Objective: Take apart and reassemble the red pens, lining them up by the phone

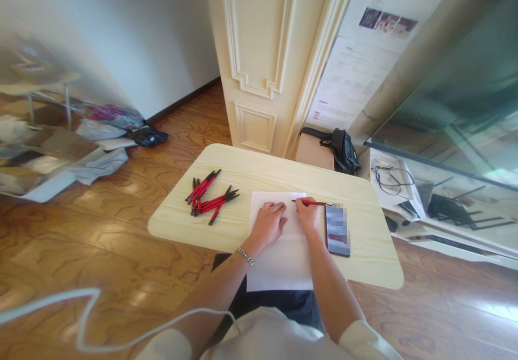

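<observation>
A sheet of white paper (279,268) lies on the small light wooden table (368,230), its near end hanging over the front edge. Flat on the paper's left half rests my left hand (269,222), fingers stretched out, with a chain bracelet at the wrist. My right hand (308,217) is at the paper's right edge, closed around a red and black pen (313,202), whose dark tip points left over the sheet. Just right of that hand lies a phone (336,233) with its screen lit and partly pixelated. Several more red and black pens (210,198) lie in a loose pile at the left.
A white cable (89,306) runs across the lower left to my shirt. Behind the table stand a cream panelled door (259,41) and a black bag (343,149). Boxes and plastic bags (60,144) crowd the left floor. A white cabinet (392,182) with black cables stands right.
</observation>
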`<state>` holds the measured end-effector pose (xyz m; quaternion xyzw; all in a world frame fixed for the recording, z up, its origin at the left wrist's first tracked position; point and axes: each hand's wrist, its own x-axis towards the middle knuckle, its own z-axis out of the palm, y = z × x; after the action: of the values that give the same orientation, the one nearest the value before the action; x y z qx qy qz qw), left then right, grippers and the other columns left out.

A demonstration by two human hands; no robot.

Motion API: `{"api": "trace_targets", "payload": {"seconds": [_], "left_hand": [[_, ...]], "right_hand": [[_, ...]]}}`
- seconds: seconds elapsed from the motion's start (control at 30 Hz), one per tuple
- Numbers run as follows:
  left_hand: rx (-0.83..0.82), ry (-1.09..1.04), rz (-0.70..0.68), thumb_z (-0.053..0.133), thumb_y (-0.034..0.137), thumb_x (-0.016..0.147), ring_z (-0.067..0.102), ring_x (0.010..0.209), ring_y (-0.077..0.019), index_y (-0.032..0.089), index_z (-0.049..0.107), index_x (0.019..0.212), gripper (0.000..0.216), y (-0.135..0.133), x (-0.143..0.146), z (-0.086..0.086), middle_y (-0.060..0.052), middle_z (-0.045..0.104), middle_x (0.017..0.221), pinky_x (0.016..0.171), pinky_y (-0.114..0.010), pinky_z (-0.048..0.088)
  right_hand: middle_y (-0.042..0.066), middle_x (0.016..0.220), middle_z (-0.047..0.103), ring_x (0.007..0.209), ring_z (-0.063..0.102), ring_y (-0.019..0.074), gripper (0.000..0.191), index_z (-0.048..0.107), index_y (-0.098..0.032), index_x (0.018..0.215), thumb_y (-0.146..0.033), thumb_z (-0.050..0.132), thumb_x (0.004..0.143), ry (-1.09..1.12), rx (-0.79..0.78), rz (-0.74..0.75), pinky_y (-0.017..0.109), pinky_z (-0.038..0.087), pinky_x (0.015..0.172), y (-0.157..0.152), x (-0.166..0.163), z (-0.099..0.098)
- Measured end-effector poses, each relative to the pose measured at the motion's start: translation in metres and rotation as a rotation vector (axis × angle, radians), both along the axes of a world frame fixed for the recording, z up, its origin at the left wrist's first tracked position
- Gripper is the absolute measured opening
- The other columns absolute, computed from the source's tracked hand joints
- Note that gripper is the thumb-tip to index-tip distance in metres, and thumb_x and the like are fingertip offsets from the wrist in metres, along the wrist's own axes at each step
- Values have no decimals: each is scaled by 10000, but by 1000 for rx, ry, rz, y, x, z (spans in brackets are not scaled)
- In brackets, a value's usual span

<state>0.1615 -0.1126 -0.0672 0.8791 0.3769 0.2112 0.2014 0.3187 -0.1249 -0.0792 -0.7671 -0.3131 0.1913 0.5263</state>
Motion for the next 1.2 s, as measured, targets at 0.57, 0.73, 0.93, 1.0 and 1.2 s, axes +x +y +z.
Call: {"api": "trace_targets", "payload": {"seconds": [0.57, 0.73, 0.93, 1.0, 1.2], "left_hand": [[-5, 41, -21, 597, 195, 823, 456, 1121, -276, 204, 580, 1220, 398, 11, 2, 0, -73, 578, 1284, 935, -442, 387], [-3, -42, -28, 606, 139, 804, 492, 1101, -255, 196, 627, 1141, 343, 10, 4, 1, -66, 630, 1194, 943, -421, 400], [-88, -229, 50, 570, 141, 828, 574, 1010, -216, 180, 673, 1015, 217, -8, -6, 5, -73, 680, 1032, 931, -374, 435], [-175, -280, 101, 567, 183, 836, 611, 915, -199, 191, 675, 1006, 201, -17, -13, 5, -63, 689, 979, 871, -350, 471], [-430, -401, 175, 558, 303, 844, 631, 695, -153, 205, 686, 971, 205, -40, -28, 9, -41, 709, 904, 691, -279, 509]], "right_hand": [[68, 794, 689, 706, 637, 147, 267, 640, -148, 688, -409, 634, 743, 758, 426, 20, 262, 502, 631, -10, 6, 20], [18, 795, 661, 609, 573, 93, 232, 611, -192, 908, -256, 692, 701, 946, 522, 58, 218, 451, 529, -19, 8, 20], [-60, 534, 409, 408, 354, 85, 451, 534, -218, 755, -666, 488, 780, 1054, 459, 116, 230, 313, 402, -29, 11, 28], [-58, 504, 352, 396, 325, 96, 608, 494, -221, 670, -796, 315, 753, 1058, 437, 150, 248, 310, 403, -31, 13, 32], [-58, 447, 281, 380, 286, 106, 608, 407, -231, 539, -774, 247, 762, 1033, 381, 159, 254, 295, 404, -34, 16, 34]]}}
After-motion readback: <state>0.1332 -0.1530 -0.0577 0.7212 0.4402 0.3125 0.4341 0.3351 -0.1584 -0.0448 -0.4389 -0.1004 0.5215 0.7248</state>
